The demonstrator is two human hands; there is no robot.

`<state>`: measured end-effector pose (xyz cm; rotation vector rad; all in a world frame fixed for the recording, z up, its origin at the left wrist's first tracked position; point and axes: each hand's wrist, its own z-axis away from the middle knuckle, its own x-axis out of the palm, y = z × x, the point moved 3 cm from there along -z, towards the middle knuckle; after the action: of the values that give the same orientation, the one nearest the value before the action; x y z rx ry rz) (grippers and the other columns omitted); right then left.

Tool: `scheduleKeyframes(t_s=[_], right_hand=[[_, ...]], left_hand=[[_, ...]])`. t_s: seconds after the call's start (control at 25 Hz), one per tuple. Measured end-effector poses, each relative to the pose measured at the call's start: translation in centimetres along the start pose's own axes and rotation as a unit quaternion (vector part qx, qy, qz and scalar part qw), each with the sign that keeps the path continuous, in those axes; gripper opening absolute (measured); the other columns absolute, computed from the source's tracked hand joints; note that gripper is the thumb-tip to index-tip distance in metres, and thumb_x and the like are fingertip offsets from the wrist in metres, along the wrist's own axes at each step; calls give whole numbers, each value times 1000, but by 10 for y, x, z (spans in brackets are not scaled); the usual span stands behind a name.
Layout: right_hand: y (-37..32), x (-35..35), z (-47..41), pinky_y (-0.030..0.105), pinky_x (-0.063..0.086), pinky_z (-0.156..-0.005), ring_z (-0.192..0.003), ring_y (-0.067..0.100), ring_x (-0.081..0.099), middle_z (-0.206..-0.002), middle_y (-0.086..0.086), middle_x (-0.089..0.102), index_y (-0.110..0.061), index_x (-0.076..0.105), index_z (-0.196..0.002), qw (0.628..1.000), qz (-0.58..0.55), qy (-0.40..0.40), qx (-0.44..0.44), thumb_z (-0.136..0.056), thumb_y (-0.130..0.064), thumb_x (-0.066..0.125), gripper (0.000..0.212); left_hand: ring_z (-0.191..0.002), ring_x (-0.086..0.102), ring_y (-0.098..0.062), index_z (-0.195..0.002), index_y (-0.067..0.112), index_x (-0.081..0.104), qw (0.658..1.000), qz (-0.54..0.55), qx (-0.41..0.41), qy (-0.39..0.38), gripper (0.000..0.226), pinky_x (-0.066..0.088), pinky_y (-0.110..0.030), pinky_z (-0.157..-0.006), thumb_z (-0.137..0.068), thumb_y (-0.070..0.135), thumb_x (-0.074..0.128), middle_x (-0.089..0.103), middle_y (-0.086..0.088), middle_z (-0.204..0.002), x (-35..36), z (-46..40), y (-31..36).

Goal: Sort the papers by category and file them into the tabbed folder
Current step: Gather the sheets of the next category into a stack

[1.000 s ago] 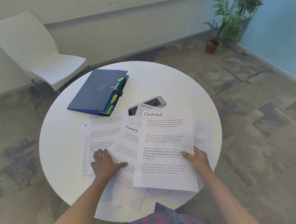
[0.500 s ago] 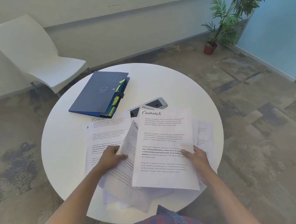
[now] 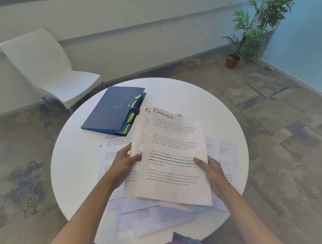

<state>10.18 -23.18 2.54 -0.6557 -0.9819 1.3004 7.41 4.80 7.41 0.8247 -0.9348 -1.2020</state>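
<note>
Two printed sheets headed FINANCE (image 3: 171, 152) are lifted off the round white table (image 3: 75, 150), one stacked behind the other. My left hand (image 3: 123, 163) grips their left edge, and my right hand (image 3: 210, 168) pinches the right edge. A third FINANCE sheet (image 3: 109, 147) lies flat on the table to the left. Several more loose papers (image 3: 158, 215) lie spread under and around the lifted ones. The dark blue tabbed folder (image 3: 113, 109), shut, with yellow tabs on its right edge, lies at the table's far left.
A white chair (image 3: 51, 73) stands behind the table at the left. A potted plant (image 3: 255, 26) stands at the far right by the blue wall. Patterned carpet surrounds the table. The phone seen earlier is hidden behind the lifted sheets.
My left hand picked up a second FINANCE sheet from the table and brought it behind the one in my right hand. Both sheets rose and now cover the phone.
</note>
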Motion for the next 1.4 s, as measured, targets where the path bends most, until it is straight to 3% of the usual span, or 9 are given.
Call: scheduleKeyframes(t_s=[0.12, 0.24, 0.32, 0.44, 0.64, 0.8, 1.08, 1.24, 1.4], right_hand=[[-7, 5, -5, 44, 55, -93, -106, 28, 71, -115, 9, 74, -11, 63, -124, 999, 18, -1, -29, -93, -5, 63, 31], [-12, 9, -8, 43, 57, -89, -106, 30, 70, -117, 12, 72, -10, 57, -126, 999, 14, 10, -38, -89, 1, 65, 40], [-16, 11, -8, 38, 59, -82, -105, 30, 70, -117, 12, 72, -14, 53, -128, 999, 7, 9, -52, -86, 4, 69, 48], [-23, 12, -6, 39, 60, -82, -102, 31, 72, -113, 12, 74, -16, 54, -129, 998, 10, -6, -67, -82, 6, 73, 56], [-37, 17, -1, 43, 59, -88, -105, 37, 70, -112, 16, 74, -3, 66, -120, 997, 18, -48, -55, -82, 5, 69, 38], [-40, 20, 0, 43, 57, -92, -105, 31, 71, -114, 12, 74, -5, 68, -120, 996, 24, -89, -13, -91, -11, 65, 29], [-22, 24, -8, 37, 59, -85, -96, 23, 74, -107, 7, 77, -10, 73, -111, 987, 143, -20, -72, -93, -15, 66, 19], [-22, 25, -10, 43, 60, -84, -93, 25, 75, -100, 6, 78, -10, 73, -109, 988, 132, 4, -81, -94, -16, 66, 18], [-34, 28, -12, 31, 61, -73, -90, 25, 75, -99, 7, 78, -7, 75, -104, 991, 91, 3, -93, -90, -10, 69, 15]], left_hand=[[-98, 72, -32, -119, 28, 61, 1000, -5, 5, -5, 40, 59, -55, -77, -90, 1, 62, 73, -1, -114, 5, -1, 3], [-96, 72, -32, -113, 29, 64, 1000, -11, 12, -1, 34, 59, -51, -77, -92, 4, 61, 75, -2, -110, 10, -1, 5], [-98, 72, -30, -114, 26, 66, 1000, 12, 5, 5, 21, 57, -50, -82, -98, 19, 54, 73, -7, -113, 12, -2, 6], [-104, 70, -27, -121, 22, 64, 999, 36, -20, -13, 34, 56, -47, -87, -100, 41, 44, 72, -6, -116, 14, -1, 7], [-104, 70, -26, -121, 22, 60, 999, -22, 18, -18, 29, 57, -46, -87, -96, 8, 57, 72, -2, -117, 17, -4, 4], [-101, 71, -28, -120, 20, 60, 1000, 13, -4, 2, 28, 56, -49, -88, -97, 5, 52, 74, -5, -112, 20, -5, -1], [-102, 70, -34, -123, 11, 60, 997, 37, -34, 56, 31, 54, -53, -92, -96, -1, 50, 72, -13, -113, 19, -9, -25], [-100, 71, -33, -118, 10, 65, 998, 26, -21, 52, 27, 56, -49, -90, -93, 2, 58, 73, -12, -111, 18, -8, -24], [-98, 71, -27, -113, 15, 68, 997, 12, 28, 73, 24, 58, -38, -80, -92, 5, 60, 74, -4, -108, 19, -9, -13]])
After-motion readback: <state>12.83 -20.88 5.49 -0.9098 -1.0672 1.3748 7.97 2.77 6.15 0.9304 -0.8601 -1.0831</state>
